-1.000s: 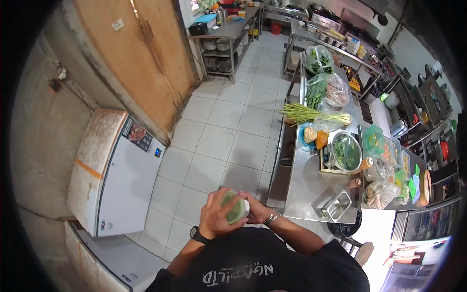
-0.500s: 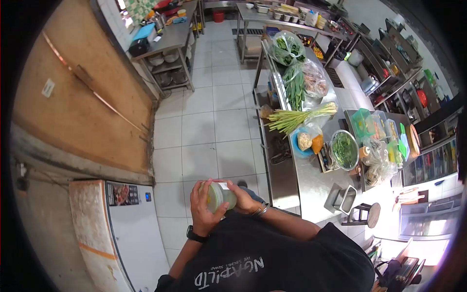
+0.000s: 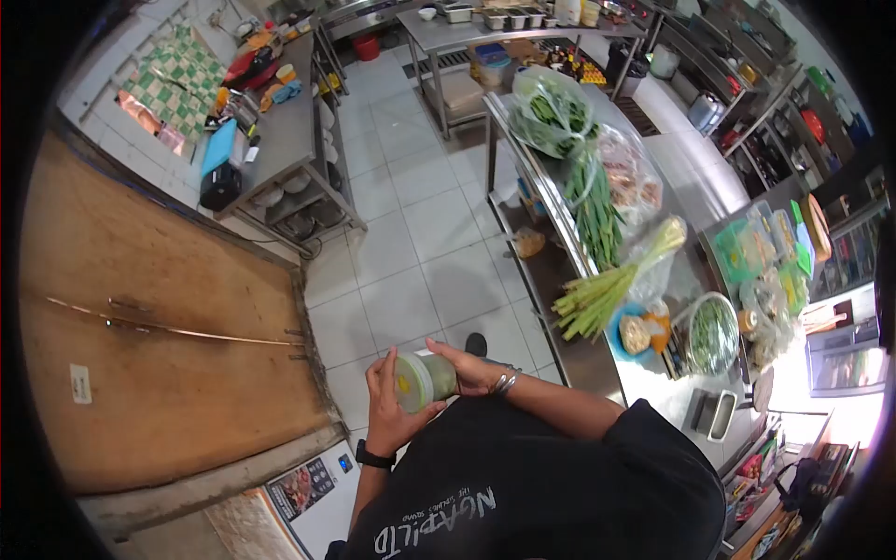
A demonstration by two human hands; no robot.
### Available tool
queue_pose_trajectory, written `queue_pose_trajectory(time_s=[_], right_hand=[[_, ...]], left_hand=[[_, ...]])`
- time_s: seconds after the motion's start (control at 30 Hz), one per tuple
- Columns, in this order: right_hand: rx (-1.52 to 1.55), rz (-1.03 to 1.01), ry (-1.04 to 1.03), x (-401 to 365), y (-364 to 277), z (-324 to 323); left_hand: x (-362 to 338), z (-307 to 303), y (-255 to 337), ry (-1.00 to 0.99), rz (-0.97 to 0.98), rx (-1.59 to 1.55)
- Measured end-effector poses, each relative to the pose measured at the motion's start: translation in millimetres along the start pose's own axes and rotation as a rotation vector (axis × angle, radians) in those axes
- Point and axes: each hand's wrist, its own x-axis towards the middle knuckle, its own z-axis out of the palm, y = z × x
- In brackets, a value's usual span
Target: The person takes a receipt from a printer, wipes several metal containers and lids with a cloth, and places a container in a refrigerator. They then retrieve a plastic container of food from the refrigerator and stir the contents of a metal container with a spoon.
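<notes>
Between my two hands is a round, see-through plastic jar with a pale green lid and a yellow mark on the lid. It is tipped on its side, the lid facing left, and what is inside cannot be made out. My left hand wraps the lid end, fingers over the top and thumb below. My right hand grips the other end of the jar. Both hands are in front of my black shirt, above the tiled floor.
To the right, a steel table holds lemongrass, bagged leafy greens and a bowl of greens. Wooden doors and a white freezer stand left. A steel counter stands ahead left.
My view has turned, so the doors and left counter show more and the freezer has dropped lower. Both hands keep hold of the jar, whose lid now shows more.
</notes>
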Motion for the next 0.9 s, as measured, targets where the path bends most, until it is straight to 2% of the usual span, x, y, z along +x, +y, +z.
queue_pose_trajectory(time_s=[0.07, 0.2, 0.27, 0.37, 0.43, 0.5, 0.57, 0.63, 0.7, 0.77, 0.83, 0.9], right_hand=[[-0.074, 0.050, -0.118, 31, -45, 0], [-0.176, 0.117, -0.106, 72, -128, 9], [-0.369, 0.073, 0.031, 90, -165, 15], [-0.448, 0.063, 0.073, 122, -197, -6], [-0.401, 0.105, 0.078, 136, -219, -15], [-0.361, 0.141, 0.081, 159, -233, -33], [-0.353, -0.004, 0.203, 192, -246, -63], [-0.406, -0.087, 0.229, 217, -288, -85], [-0.441, -0.144, 0.279, 228, -320, -75], [-0.670, -0.552, 0.210, 240, -374, -45], [-0.710, -0.627, 0.209, 258, -412, -35], [-0.590, -0.631, 0.230, 271, -441, -33]], left_hand=[[43, -15, -10, 0.012, 0.012, 0.010], [115, -29, -28, 0.124, -0.003, -0.019], [149, -32, -42, 0.165, -0.002, -0.021], [196, -29, -72, 0.178, -0.014, -0.046], [229, -26, -98, 0.080, -0.053, -0.146], [272, -27, -118, 0.085, -0.025, -0.128], [320, -38, -135, -0.030, -0.038, -0.077], [381, -54, -154, -0.034, 0.010, -0.044], [431, -68, -160, -0.036, -0.013, -0.199], [482, -67, -178, -0.041, -0.008, -0.318], [525, -58, -199, -0.108, 0.007, -0.622], [571, -73, -184, -0.154, 0.061, -0.497]])
